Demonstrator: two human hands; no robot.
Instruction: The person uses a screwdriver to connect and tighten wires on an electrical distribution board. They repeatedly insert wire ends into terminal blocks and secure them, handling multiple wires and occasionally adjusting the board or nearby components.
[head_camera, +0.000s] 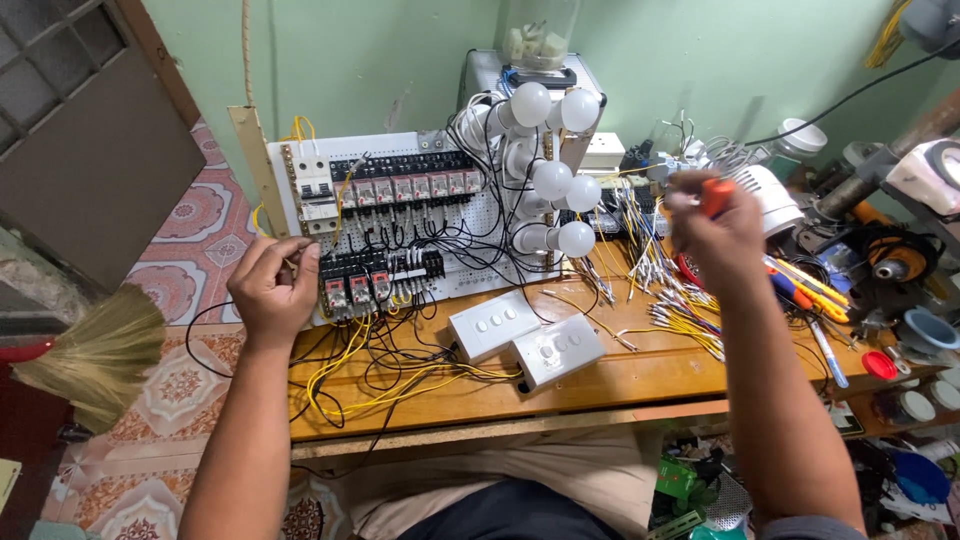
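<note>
Wiring looks well advanced on the white perforated control panel (480, 225) propped upright at the wooden bench's (640, 375) back: relays and breakers sit wired. I see my left hand (272, 285) curled at its lower left corner, fingers pinched on a thin yellow wire (291, 266). My right hand (712, 228) grips an orange-handled screwdriver (716, 195), raised above the loose yellow cut wires (680, 315), apparently still unfitted.

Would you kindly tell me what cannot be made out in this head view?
- Right hand: blurred; only an orange tool handle shows, tip hidden.
- Left hand: fingers curl over whatever it pinches at the panel.
- Jar: top cut off by the frame edge.
</note>
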